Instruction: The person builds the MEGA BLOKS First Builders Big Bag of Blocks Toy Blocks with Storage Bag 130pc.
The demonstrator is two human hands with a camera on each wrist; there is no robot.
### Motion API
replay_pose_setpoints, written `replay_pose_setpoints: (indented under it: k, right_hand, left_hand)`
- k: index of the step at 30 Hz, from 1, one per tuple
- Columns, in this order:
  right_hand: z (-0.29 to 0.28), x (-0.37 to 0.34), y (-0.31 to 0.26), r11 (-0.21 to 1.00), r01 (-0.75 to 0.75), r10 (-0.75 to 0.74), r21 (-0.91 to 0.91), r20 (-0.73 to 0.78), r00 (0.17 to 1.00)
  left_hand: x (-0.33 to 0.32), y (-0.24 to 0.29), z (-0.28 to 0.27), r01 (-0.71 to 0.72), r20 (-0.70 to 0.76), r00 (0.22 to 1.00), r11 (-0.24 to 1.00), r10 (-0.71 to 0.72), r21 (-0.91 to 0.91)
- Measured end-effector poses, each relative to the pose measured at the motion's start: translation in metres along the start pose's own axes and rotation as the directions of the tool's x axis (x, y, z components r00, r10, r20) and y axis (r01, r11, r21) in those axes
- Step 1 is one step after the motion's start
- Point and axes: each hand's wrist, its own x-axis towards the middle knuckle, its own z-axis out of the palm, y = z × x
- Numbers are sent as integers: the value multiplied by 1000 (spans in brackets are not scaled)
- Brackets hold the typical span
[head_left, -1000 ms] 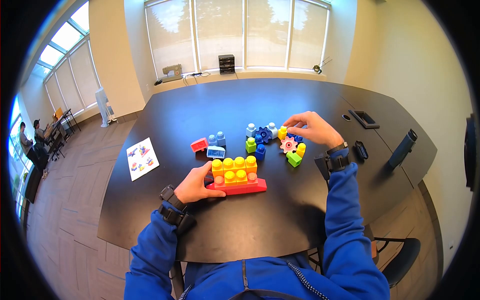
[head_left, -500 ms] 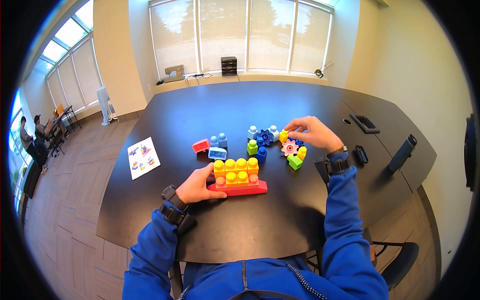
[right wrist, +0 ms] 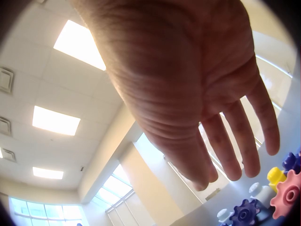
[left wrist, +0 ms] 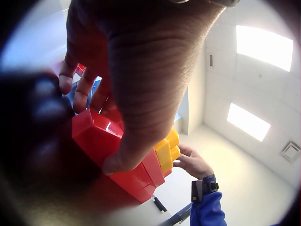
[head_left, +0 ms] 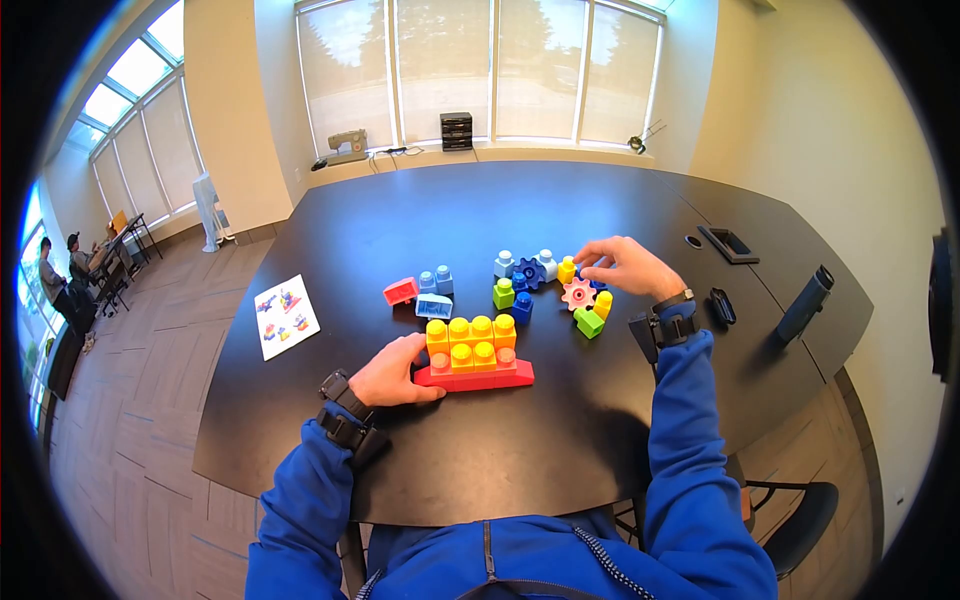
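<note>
a dark table (head_left: 480, 450) spreads across the room, with a person's blue sleeves (head_left: 690, 430) reaching over its near edge. towards that edge, around the middle, sits a stack of toy blocks (head_left: 475, 381): a red base with sloping ends, yellow blocks on top. a dark bottle (head_left: 806, 303) stands at the right; a sheet of coloured pictures (head_left: 284, 317) lies at the left. the left hand (head_left: 392, 375) grips the stack's left end, thumb on the near side, fingers behind. the right hand (head_left: 635, 268) hovers beyond the stack, to its right, fingers loosely extended and gripping nothing. a pink gear (head_left: 578, 294) is near it; a dark blue gear (head_left: 528, 272) is further left. smallest are the loose blocks, including a yellow block (head_left: 567, 269) near the right fingertips and a green block (head_left: 588, 322) nearer the person.
</note>
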Motion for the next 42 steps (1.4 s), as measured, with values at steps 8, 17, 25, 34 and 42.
replay_pose_setpoints:
  k: [8, 17, 25, 34, 42]
  right_hand:
    - [31, 10, 73, 987, -115, 101, -113, -129, 987]
    - [56, 16, 111, 981, -165, 160, -100, -50, 986]
    - [36, 5, 92, 976, -141, 114, -169, -159, 981]
    - [19, 3, 12, 880, -463, 474, -106, 131, 871]
    - [66, 21, 23, 846, -370, 478, -383, 237, 846]
  left_hand:
    - [2, -13, 7, -90, -12, 996, 996, 90, 4]
    - [1, -14, 8, -65, -7, 998, 997, 66, 30]
    - [-1, -12, 9, -75, -28, 997, 997, 76, 18]
    - [-1, -13, 10, -51, -31, 998, 998, 52, 27]
    - [-1, -9, 8, -7, -9, 1000, 1000, 7, 24]
